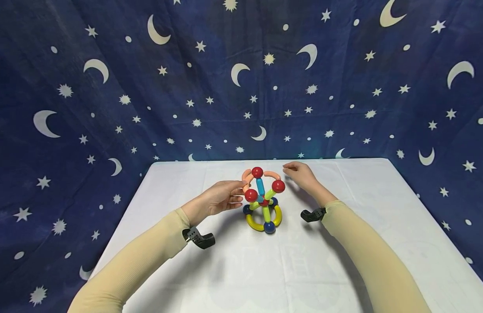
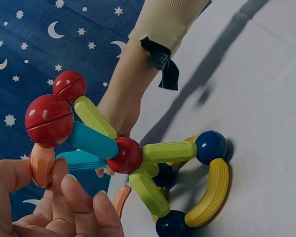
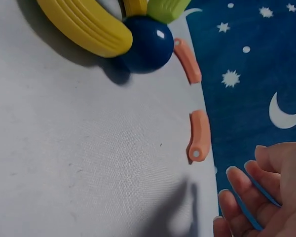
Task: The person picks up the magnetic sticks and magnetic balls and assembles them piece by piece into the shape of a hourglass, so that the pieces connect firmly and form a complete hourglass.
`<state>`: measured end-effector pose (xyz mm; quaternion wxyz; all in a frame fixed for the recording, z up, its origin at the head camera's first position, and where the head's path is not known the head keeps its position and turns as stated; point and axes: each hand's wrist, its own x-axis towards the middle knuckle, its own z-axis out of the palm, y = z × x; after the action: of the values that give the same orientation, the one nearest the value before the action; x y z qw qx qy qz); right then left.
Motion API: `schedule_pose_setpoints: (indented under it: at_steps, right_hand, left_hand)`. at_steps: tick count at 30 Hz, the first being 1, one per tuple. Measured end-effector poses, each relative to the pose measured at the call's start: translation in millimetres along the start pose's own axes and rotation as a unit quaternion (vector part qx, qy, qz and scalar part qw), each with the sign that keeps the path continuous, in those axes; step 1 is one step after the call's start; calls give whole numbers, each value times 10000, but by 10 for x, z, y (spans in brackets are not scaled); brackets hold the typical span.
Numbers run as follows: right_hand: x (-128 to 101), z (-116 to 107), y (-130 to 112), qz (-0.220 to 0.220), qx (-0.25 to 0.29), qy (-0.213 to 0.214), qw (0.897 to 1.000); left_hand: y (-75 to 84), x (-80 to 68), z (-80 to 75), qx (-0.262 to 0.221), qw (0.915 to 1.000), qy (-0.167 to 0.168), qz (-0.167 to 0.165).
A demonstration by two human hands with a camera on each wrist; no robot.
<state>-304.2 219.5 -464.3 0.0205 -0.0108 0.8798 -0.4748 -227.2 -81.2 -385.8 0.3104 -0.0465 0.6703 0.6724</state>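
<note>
A yellow curved stick touches a blue ball at 12 o'clock on the white counter, two orange pieces lie nearby, and the right hand sits at 5 o'clock.
</note>
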Motion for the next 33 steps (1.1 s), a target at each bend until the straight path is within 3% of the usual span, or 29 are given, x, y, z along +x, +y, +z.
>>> schedule_pose_setpoints:
  at_steps: [10, 21, 33]
  right_hand:
    - [173, 102, 27, 123, -589, -266, 9978]
    - [312, 250, -37, 120, -1529, -476, 9870]
    - [298, 391, -136, 120, -2265, -324, 9734]
  left_hand:
    - [-15, 19, 7, -55, 10000, -14, -33]
    - [-25, 17, 18, 12, 10000, 31, 3]
    - [-14, 8, -11, -15, 10000, 11, 40]
